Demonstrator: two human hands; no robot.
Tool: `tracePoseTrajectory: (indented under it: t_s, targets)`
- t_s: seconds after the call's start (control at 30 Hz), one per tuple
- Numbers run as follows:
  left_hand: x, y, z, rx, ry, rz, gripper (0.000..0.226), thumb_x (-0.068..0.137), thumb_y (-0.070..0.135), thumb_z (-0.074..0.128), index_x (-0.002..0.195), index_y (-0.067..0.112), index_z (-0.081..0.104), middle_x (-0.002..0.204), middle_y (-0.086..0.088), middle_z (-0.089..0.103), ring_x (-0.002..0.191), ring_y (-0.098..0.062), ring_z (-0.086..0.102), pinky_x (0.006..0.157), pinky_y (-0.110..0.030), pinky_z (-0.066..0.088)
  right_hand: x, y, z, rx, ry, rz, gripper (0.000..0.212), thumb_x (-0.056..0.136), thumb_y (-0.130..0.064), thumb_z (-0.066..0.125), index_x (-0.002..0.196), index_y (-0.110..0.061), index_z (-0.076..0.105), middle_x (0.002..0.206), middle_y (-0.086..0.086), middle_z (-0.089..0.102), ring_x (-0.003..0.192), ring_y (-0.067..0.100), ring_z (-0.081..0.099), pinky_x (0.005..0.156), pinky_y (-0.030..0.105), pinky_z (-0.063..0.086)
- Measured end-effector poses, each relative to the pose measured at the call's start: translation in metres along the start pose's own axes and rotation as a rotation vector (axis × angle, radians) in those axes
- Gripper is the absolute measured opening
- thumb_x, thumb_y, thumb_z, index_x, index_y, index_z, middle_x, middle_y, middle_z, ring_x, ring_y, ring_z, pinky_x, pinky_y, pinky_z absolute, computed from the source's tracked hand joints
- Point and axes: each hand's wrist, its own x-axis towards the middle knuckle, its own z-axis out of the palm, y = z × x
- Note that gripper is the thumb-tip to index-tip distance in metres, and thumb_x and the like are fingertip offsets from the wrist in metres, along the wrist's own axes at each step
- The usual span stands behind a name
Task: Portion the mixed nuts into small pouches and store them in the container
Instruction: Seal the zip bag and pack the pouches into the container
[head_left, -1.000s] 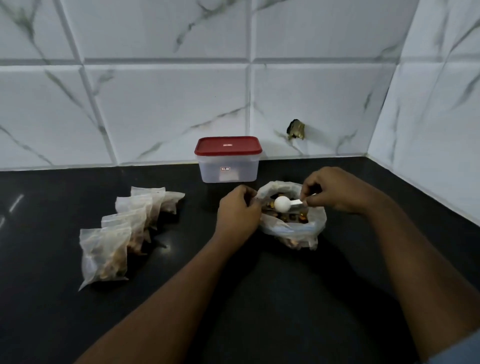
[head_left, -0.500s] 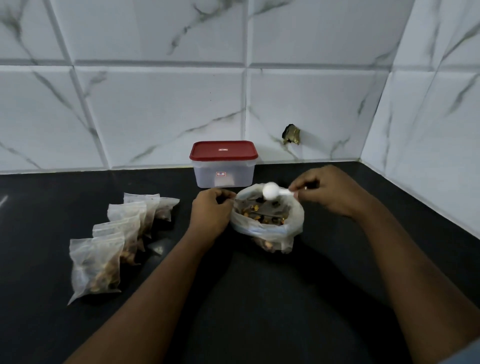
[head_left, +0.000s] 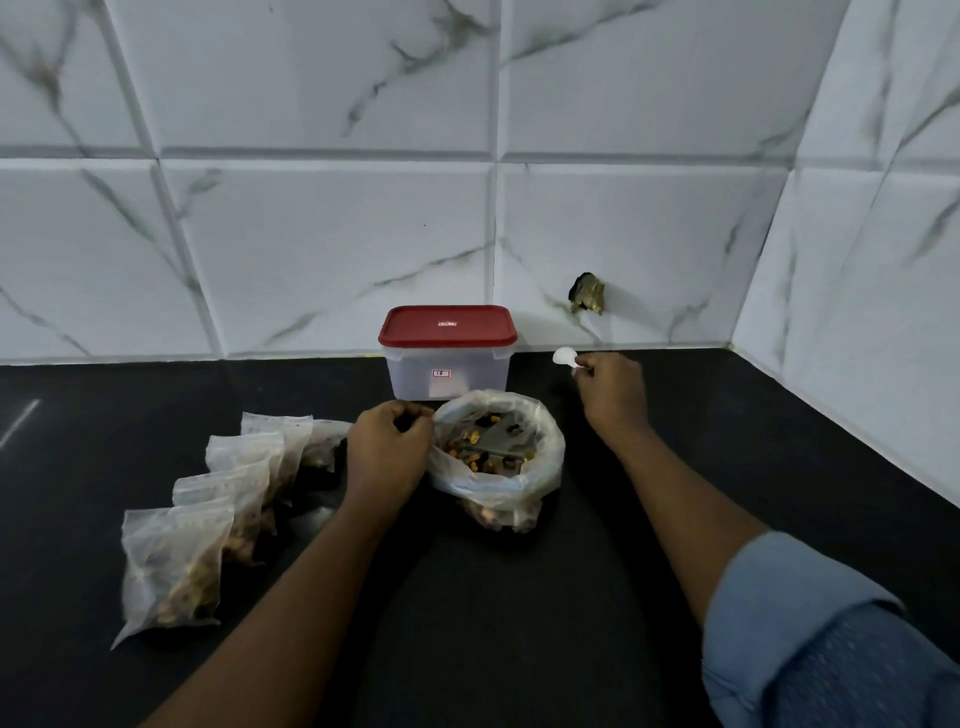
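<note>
A clear plastic bag of mixed nuts (head_left: 498, 457) stands open on the black counter, its rim rolled down. My left hand (head_left: 389, 452) pinches the bag's left rim. My right hand (head_left: 610, 395) is off to the bag's right and behind it, holding a small white spoon (head_left: 565, 357) by its handle, bowl pointing left near the wall. Several filled small pouches (head_left: 208, 519) lie in an overlapping row at the left. A clear container with a red lid (head_left: 447, 353), lid on, stands behind the bag against the wall.
White marble-look tiles form the back wall and the right wall, meeting in a corner at the right. A small dark hole (head_left: 587, 293) marks the back wall. The black counter (head_left: 519, 623) stretches toward me between my forearms.
My right hand has lifted the white spoon out of the nut bag and carried it right and back toward the wall. The left hand stays on the bag's rim.
</note>
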Motion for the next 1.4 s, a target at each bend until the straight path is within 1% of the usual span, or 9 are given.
tracePoseTrajectory:
  t_s: [0.07,0.17,0.23,0.4,0.7,0.97,1.1,1.3,1.4]
  targets:
    - [0.002,-0.001,0.001,0.0,0.003,0.001,0.017,0.094,0.011,0.064,0.091,0.022,0.078,0.085,0.011,0.074,0.079,-0.004,0.069,0.064,-0.022,0.048,0.009,0.001,0.014,-0.087,-0.046,-0.046,0.026,0.101,-0.016,0.063,0.121,-0.007,0.077,0.107,0.02,0.076,0.102,0.039,0.07,0.087,0.041,0.053]
    - [0.004,-0.003,0.004,0.006,0.008,-0.004,0.018,0.094,0.013,0.065,0.09,0.024,0.079,0.085,0.011,0.075,0.079,-0.005,0.069,0.066,-0.024,0.05,0.014,0.007,0.026,-0.205,-0.162,-0.062,0.026,0.103,-0.022,0.062,0.119,-0.006,0.077,0.107,0.018,0.075,0.1,0.036,0.071,0.082,0.038,0.053]
    - [0.005,-0.004,0.005,0.005,0.006,-0.015,0.017,0.095,0.013,0.065,0.092,0.024,0.078,0.087,0.011,0.075,0.081,-0.005,0.07,0.067,-0.025,0.051,0.014,0.012,0.028,-0.247,-0.186,-0.076,0.025,0.102,-0.022,0.063,0.116,-0.007,0.076,0.106,0.017,0.075,0.098,0.035,0.071,0.08,0.037,0.053]
    - [0.005,-0.004,0.004,0.013,0.007,-0.011,0.017,0.096,0.012,0.065,0.094,0.023,0.078,0.088,0.01,0.075,0.082,-0.006,0.07,0.068,-0.024,0.051,0.014,0.013,0.031,-0.273,-0.178,-0.112,0.022,0.102,-0.02,0.062,0.111,-0.006,0.077,0.103,0.016,0.075,0.095,0.034,0.071,0.076,0.035,0.051]
    - [0.003,-0.003,0.004,0.017,-0.005,-0.012,0.017,0.097,0.012,0.064,0.095,0.023,0.077,0.09,0.01,0.074,0.082,-0.006,0.07,0.067,-0.022,0.05,0.013,0.015,0.03,-0.256,-0.169,-0.104,0.023,0.102,-0.021,0.063,0.117,-0.01,0.077,0.107,0.014,0.075,0.098,0.03,0.071,0.078,0.033,0.051]
    - [0.003,-0.005,0.003,0.017,-0.023,-0.004,0.018,0.097,0.012,0.063,0.097,0.024,0.077,0.091,0.009,0.075,0.083,-0.007,0.07,0.071,-0.026,0.055,0.012,0.016,0.029,-0.246,-0.16,-0.116,0.024,0.101,-0.02,0.064,0.119,-0.01,0.076,0.109,0.013,0.075,0.098,0.028,0.071,0.078,0.033,0.052]
    - [0.004,-0.006,0.003,0.015,-0.023,-0.009,0.018,0.097,0.013,0.063,0.096,0.025,0.077,0.09,0.01,0.075,0.083,-0.007,0.071,0.072,-0.029,0.057,0.012,0.015,0.028,-0.247,-0.159,-0.123,0.024,0.101,-0.019,0.064,0.119,-0.01,0.076,0.11,0.013,0.075,0.099,0.03,0.071,0.082,0.037,0.056]
    - [0.004,-0.006,0.003,0.023,-0.035,-0.01,0.019,0.097,0.014,0.063,0.097,0.027,0.076,0.091,0.01,0.074,0.084,-0.008,0.071,0.074,-0.031,0.059,0.011,0.016,0.028,-0.232,-0.153,-0.123,0.023,0.1,-0.018,0.066,0.117,-0.008,0.076,0.109,0.013,0.075,0.099,0.029,0.07,0.079,0.035,0.052]
    - [0.005,-0.007,0.004,0.013,-0.033,-0.012,0.019,0.097,0.014,0.063,0.096,0.027,0.076,0.09,0.01,0.075,0.084,-0.008,0.071,0.076,-0.035,0.061,0.01,0.015,0.026,-0.23,-0.158,-0.115,0.022,0.1,-0.019,0.066,0.117,-0.009,0.076,0.108,0.013,0.075,0.099,0.029,0.07,0.08,0.036,0.053]
